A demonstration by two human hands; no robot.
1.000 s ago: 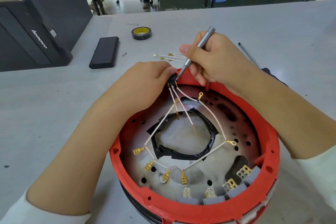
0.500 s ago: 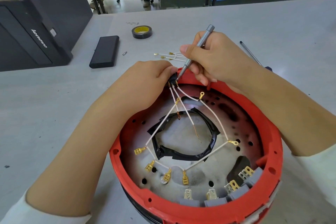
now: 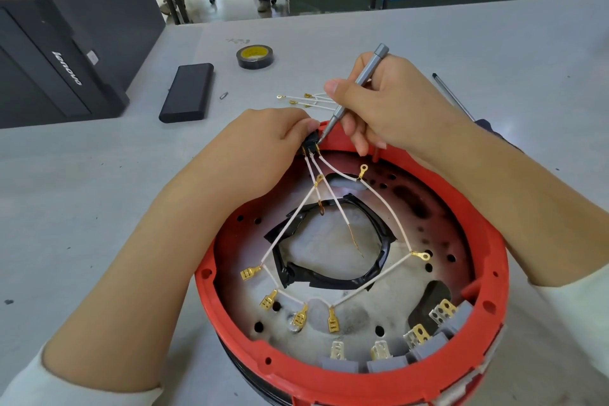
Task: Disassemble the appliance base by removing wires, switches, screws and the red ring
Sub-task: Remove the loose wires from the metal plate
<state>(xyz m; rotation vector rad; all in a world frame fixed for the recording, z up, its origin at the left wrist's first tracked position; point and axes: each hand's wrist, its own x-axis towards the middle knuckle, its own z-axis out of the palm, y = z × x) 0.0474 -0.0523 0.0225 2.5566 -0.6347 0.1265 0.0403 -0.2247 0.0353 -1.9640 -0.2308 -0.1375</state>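
Observation:
The round appliance base with its red ring (image 3: 461, 369) stands on the table in front of me. White wires (image 3: 290, 224) with brass terminals fan out from a small black switch (image 3: 311, 143) at the ring's far edge. My left hand (image 3: 263, 148) pinches that switch. My right hand (image 3: 392, 105) grips a slim grey screwdriver (image 3: 359, 86) like a pen, its tip touching the switch. Several grey switches (image 3: 384, 362) with metal tabs sit along the near inner rim. A black gasket (image 3: 333, 280) surrounds the centre hole.
Loose white wires (image 3: 306, 100) lie on the grey table (image 3: 99, 191) beyond the base. A roll of black tape (image 3: 255, 57), a flat black case (image 3: 188, 92) and a small bit (image 3: 223, 95) lie further back. A black computer box (image 3: 62, 53) stands at left. Another screwdriver (image 3: 453, 95) lies at right.
The hands and screwdriver stay at the black switch; the screwdriver's top has tilted only slightly. No wire has come free.

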